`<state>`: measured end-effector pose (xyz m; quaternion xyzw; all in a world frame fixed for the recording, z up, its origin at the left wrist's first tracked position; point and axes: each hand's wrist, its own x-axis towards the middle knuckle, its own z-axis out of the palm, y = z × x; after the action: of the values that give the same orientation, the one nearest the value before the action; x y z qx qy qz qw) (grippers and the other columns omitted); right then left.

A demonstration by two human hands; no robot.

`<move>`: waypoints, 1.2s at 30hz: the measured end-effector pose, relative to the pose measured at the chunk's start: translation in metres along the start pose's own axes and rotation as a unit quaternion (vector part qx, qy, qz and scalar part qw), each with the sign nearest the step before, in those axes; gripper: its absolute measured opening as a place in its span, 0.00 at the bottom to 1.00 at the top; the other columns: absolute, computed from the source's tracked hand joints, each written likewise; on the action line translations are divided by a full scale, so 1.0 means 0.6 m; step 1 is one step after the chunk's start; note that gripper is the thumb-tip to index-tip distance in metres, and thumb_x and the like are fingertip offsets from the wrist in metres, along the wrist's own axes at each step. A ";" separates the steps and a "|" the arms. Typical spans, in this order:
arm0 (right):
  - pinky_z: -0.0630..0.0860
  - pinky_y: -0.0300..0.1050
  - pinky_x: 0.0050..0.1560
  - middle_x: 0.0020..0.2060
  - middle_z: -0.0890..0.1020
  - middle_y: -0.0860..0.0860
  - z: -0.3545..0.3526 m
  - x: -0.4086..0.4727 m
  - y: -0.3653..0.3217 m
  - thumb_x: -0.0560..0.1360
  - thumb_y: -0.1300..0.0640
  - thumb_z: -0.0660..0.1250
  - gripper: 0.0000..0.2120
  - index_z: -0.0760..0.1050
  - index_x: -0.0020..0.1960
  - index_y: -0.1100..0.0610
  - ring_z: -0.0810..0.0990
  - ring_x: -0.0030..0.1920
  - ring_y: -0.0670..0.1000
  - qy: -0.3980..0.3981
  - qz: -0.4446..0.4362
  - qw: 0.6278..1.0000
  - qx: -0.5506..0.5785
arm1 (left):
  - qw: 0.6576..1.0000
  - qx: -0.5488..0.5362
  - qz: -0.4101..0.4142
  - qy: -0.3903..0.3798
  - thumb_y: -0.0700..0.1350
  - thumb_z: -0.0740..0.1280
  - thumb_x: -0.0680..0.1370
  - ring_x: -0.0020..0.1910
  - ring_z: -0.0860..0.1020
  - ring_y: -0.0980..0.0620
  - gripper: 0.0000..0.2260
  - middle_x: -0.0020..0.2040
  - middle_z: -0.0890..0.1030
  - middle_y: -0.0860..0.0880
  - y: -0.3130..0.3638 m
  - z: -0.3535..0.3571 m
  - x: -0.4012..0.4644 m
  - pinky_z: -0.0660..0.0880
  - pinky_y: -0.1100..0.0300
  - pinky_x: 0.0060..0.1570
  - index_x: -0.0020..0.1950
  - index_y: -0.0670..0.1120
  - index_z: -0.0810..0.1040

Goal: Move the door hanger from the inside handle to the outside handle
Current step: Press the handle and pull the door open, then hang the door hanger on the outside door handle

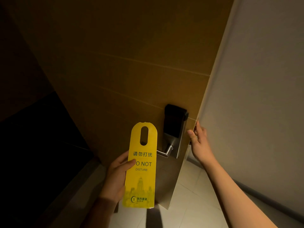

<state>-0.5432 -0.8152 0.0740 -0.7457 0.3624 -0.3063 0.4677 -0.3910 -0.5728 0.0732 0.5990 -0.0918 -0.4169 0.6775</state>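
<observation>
Closest to me, the left hand pinches the yellow door hanger upright, thumb across its printed face, fingers behind. It sits just left of the metal lever handle below the dark lock plate, apart from it. Further right, the right hand curls its fingers round the door edge.

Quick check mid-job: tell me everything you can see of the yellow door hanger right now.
The door hanger is a long yellow card, seemingly thin cardboard, with a rounded top and an oval slot near it. It reads DO NOT DISTURB under Chinese characters, above a faint skyline and logo. It is off any handle, held upright by the left hand, thumb across its front, just left of the metal lever handle.
</observation>
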 end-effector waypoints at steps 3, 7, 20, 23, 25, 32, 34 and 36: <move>0.66 0.57 0.71 0.70 0.63 0.50 -0.010 0.020 0.002 0.74 0.33 0.53 0.35 0.48 0.78 0.41 0.66 0.68 0.52 -0.003 0.001 1.000 -0.004 | 1.000 -0.001 -0.003 -0.010 0.37 0.65 0.79 0.51 0.86 0.42 0.13 0.53 0.87 0.44 0.002 0.012 0.017 0.81 0.47 0.48 0.59 0.50 0.81; 0.67 0.63 0.70 0.72 0.62 0.51 -0.017 0.035 0.003 0.75 0.35 0.53 0.33 0.48 0.77 0.41 0.65 0.71 0.56 -0.005 -0.001 1.000 -0.003 | 1.000 -0.004 -0.008 -0.009 0.37 0.64 0.79 0.49 0.86 0.42 0.13 0.52 0.88 0.44 0.009 0.013 0.040 0.81 0.47 0.46 0.58 0.51 0.81; 0.63 0.61 0.72 0.71 0.65 0.53 -0.002 0.043 0.002 0.80 0.42 0.51 0.27 0.51 0.77 0.42 0.65 0.70 0.55 0.046 0.012 0.999 -0.017 | 0.999 0.003 -0.024 -0.042 0.36 0.64 0.79 0.51 0.85 0.41 0.12 0.52 0.87 0.42 0.031 -0.016 0.096 0.80 0.46 0.49 0.57 0.49 0.81; 0.62 0.57 0.72 0.71 0.67 0.51 0.009 0.040 -0.004 0.81 0.44 0.51 0.25 0.53 0.77 0.42 0.64 0.71 0.52 0.065 0.003 0.998 -0.020 | 0.998 0.003 -0.031 -0.058 0.35 0.64 0.79 0.49 0.86 0.42 0.12 0.50 0.88 0.42 0.029 -0.026 0.107 0.80 0.47 0.47 0.55 0.49 0.82; 0.62 0.58 0.73 0.72 0.67 0.51 0.022 0.036 -0.006 0.82 0.45 0.51 0.24 0.54 0.77 0.44 0.65 0.72 0.53 0.088 0.014 0.996 0.000 | 0.997 0.004 -0.038 -0.069 0.35 0.64 0.79 0.48 0.86 0.41 0.13 0.50 0.88 0.42 0.026 -0.034 0.114 0.80 0.47 0.47 0.56 0.50 0.82; 0.65 0.55 0.68 0.73 0.65 0.60 0.064 0.014 -0.026 0.78 0.41 0.58 0.33 0.52 0.77 0.52 0.66 0.72 0.60 0.216 0.200 0.950 0.102 | 0.992 0.016 -0.062 -0.109 0.36 0.64 0.79 0.48 0.86 0.42 0.13 0.50 0.88 0.43 -0.004 -0.067 0.142 0.81 0.49 0.43 0.56 0.50 0.83; 0.66 0.56 0.68 0.74 0.65 0.58 0.088 -0.012 -0.032 0.79 0.44 0.59 0.30 0.53 0.77 0.51 0.66 0.71 0.59 0.250 0.200 0.942 0.102 | 0.990 0.015 -0.075 -0.121 0.37 0.64 0.79 0.49 0.86 0.41 0.12 0.51 0.87 0.42 -0.020 -0.078 0.154 0.81 0.49 0.43 0.57 0.49 0.83; 0.70 0.51 0.64 0.71 0.68 0.56 0.124 -0.053 -0.031 0.79 0.48 0.60 0.26 0.57 0.75 0.51 0.71 0.66 0.55 0.246 0.177 0.949 0.089 | 0.987 0.011 -0.089 -0.133 0.38 0.65 0.79 0.51 0.86 0.41 0.12 0.53 0.87 0.43 -0.038 -0.084 0.164 0.82 0.49 0.43 0.55 0.51 0.84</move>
<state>-0.4968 -0.7477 0.0597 -0.5268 0.5635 -0.4233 0.4751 -0.3073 -0.6004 0.0029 0.5515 -0.1322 -0.5506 0.6126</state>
